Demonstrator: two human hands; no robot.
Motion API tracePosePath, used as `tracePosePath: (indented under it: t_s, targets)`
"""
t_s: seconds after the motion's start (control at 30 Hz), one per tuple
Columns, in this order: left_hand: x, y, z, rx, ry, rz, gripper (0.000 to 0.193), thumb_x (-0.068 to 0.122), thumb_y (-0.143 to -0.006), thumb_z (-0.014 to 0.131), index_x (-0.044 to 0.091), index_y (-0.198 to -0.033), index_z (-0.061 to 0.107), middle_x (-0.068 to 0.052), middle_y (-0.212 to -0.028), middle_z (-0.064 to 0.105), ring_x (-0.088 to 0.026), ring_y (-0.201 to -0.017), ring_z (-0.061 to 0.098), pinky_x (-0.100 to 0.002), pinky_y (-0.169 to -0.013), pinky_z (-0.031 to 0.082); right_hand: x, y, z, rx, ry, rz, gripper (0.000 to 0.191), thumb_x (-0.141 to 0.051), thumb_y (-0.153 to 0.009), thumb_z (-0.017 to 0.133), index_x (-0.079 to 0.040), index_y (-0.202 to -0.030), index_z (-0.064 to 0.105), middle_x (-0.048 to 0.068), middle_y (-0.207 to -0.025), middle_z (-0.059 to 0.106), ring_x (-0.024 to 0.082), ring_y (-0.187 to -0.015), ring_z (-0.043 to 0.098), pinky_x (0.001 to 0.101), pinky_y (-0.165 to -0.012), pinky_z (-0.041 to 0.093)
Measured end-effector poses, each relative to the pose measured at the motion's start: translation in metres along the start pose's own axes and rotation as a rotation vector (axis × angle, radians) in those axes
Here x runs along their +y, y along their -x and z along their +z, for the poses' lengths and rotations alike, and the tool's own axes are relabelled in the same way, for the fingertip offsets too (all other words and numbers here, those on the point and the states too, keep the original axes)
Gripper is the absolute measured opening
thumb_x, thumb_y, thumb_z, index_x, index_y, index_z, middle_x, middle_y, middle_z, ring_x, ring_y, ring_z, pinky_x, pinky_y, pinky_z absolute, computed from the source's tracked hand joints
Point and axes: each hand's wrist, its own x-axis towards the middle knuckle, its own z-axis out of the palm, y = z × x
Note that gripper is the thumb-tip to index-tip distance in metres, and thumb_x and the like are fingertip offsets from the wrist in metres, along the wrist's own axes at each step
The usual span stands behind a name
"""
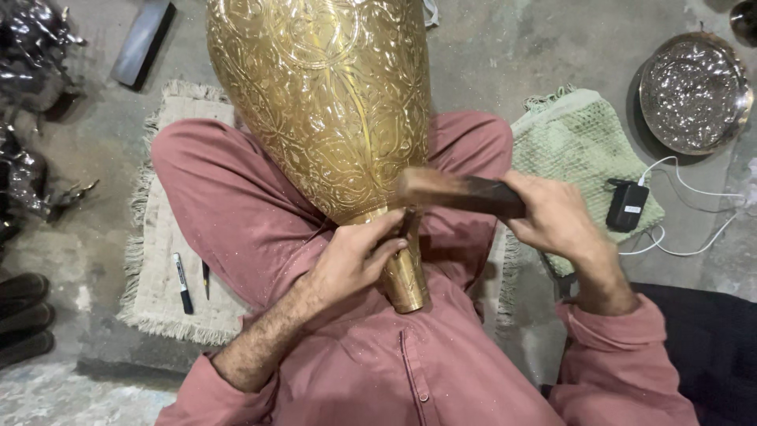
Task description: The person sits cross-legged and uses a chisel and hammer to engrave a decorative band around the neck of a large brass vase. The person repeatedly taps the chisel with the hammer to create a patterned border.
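Observation:
A large engraved brass vase [323, 102] lies across my lap with its narrow neck [406, 276] pointing toward me. My left hand [355, 256] grips a small dark chisel [409, 223] and holds its tip against the vase near the neck. My right hand [556, 217] is closed on a wooden mallet [457, 192], whose head sits just above the chisel. I sit cross-legged in pink clothing.
A fringed beige mat [169, 237] on the left bears a marker pen [182, 282] and a thin tool [206, 278]. A green cloth [583, 142] on the right carries a black charger [628, 205] with white cables. A round metal tray [694, 91] lies far right; dark metal figures [31, 47] stand left.

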Motion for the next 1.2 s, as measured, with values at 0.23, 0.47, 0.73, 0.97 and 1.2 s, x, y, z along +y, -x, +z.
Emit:
tracePosePath:
  t_s: [0.23,0.47,0.73,0.97,1.2]
  targets:
    - [0.007,0.003,0.001,0.056,0.005,0.006,0.041,0.009,-0.093,0.076,0.001,-0.131,0.063,-0.021,-0.115,0.073,-0.034,-0.105,0.076,-0.038,-0.088,0.061,-0.013,-0.011,0.008,0.202,-0.297,-0.039,0.033,-0.015,-0.085,0.077,-0.007,-0.113,0.064,0.015,-0.094,0.071,0.035,-0.085,0.070,0.0458,-0.074,0.055]
    - [0.008,0.000,-0.002,0.010,-0.018,-0.047,0.038,0.009,-0.092,0.074,0.002,-0.128,0.065,-0.022,-0.112,0.073,-0.037,-0.106,0.074,-0.040,-0.089,0.060,-0.009,-0.011,-0.010,0.160,0.092,-0.289,0.044,-0.006,-0.068,0.080,-0.007,-0.110,0.068,0.011,-0.093,0.074,0.029,-0.089,0.072,0.0455,-0.075,0.052]
    - [0.011,-0.005,-0.006,-0.035,0.007,-0.019,0.032,0.010,-0.093,0.076,0.003,-0.122,0.065,-0.021,-0.109,0.072,-0.038,-0.103,0.073,-0.041,-0.087,0.059,0.000,-0.006,-0.002,0.141,-0.275,-0.224,0.050,-0.003,-0.072,0.076,-0.006,-0.121,0.066,0.010,-0.097,0.074,0.026,-0.084,0.074,0.0395,-0.072,0.056]
    - [0.007,-0.010,-0.008,-0.067,0.010,0.116,0.035,0.009,-0.094,0.071,0.003,-0.127,0.061,-0.023,-0.113,0.070,-0.041,-0.103,0.071,-0.043,-0.086,0.060,0.004,0.009,0.010,0.193,-0.394,-0.172,0.055,-0.001,-0.068,0.071,-0.004,-0.122,0.065,0.014,-0.098,0.072,0.026,-0.085,0.072,0.0365,-0.073,0.057]
    - [0.004,-0.016,-0.012,-0.234,0.052,0.103,0.039,0.012,-0.098,0.068,0.010,-0.136,0.058,-0.018,-0.104,0.074,-0.037,-0.094,0.075,-0.043,-0.080,0.062,0.015,0.037,0.037,0.272,-0.363,0.032,0.039,-0.004,-0.074,0.077,-0.004,-0.112,0.068,0.015,-0.092,0.072,0.027,-0.081,0.070,0.0358,-0.070,0.055]
